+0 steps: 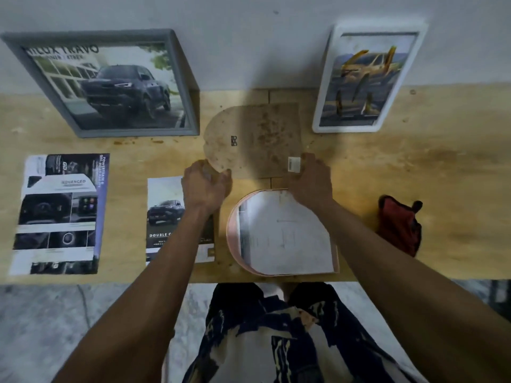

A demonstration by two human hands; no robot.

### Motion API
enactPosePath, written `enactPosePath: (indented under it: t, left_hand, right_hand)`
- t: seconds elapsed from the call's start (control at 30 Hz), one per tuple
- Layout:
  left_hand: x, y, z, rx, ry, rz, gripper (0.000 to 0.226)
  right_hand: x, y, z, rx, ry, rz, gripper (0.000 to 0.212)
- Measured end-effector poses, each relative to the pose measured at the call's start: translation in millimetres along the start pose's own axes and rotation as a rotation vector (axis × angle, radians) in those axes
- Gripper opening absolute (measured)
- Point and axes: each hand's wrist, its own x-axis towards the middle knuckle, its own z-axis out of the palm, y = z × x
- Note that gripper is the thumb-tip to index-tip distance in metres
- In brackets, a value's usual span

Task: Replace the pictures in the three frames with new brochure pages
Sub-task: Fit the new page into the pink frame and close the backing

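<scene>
Patterned shorts (265, 335) are seen nearest, just below the table's (359, 172) near edge. On that edge, at the middle, an arch-shaped pink frame (235, 252) is laid face down, and a white page back (287, 233) is held inside it. Just left of it a brochure page with a dark truck (166, 214) is partly covered by the left forearm; further left, near the left edge, a second brochure page of interior shots (59, 214) lies flat. A red cloth (399, 228) is bunched toward the right edge, with bare wood around it. Beyond the pink frame, an arch-shaped stained backing board (254, 139) is gripped at its near edge by both hands: the left hand (206, 186) with fingers curled over the rounded end, the right hand (312, 178) pinching the square corner beside a white sticker (293, 164). Along the far edge, a grey frame (177, 78) with a dark pickup picture and a white frame (326, 106) with a yellow truck picture are leaned against the wall (249, 37).
</scene>
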Motion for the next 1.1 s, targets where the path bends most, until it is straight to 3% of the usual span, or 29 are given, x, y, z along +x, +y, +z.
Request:
enactPosePath:
  t: [0.13,0.4,0.5,0.6,0.67,0.97,1.1]
  left_hand:
    - [37,14,-12,-0.06,-0.042,-0.062,0.044]
    - [82,12,-7,-0.102,-0.046,-0.164,0.021]
    - [92,7,-6,-0.212,-0.092,-0.236,0.037]
    - [94,9,-10,-0.324,-0.107,-0.297,0.054]
    - [92,11,-13,-0.347,-0.087,-0.287,0.056]
    - [30,14,-37,-0.536,-0.061,-0.326,0.046]
    - [-17,15,-34,-0.587,-0.057,-0.327,0.055]
  right_hand:
    - [18,-19,8,0.022,0.031,0.12,0.066]
    - [39,-38,21,0.108,0.111,0.297,0.055]
    - [43,-42,19,0.177,0.107,0.352,0.043]
    - [44,-45,16,0.244,0.08,0.371,0.058]
    - [42,-48,11,0.249,0.075,0.371,0.068]
    - [11,-34,-18,0.346,0.016,0.28,0.039]
    - [-10,-12,-32,0.437,-0.002,0.255,0.032]
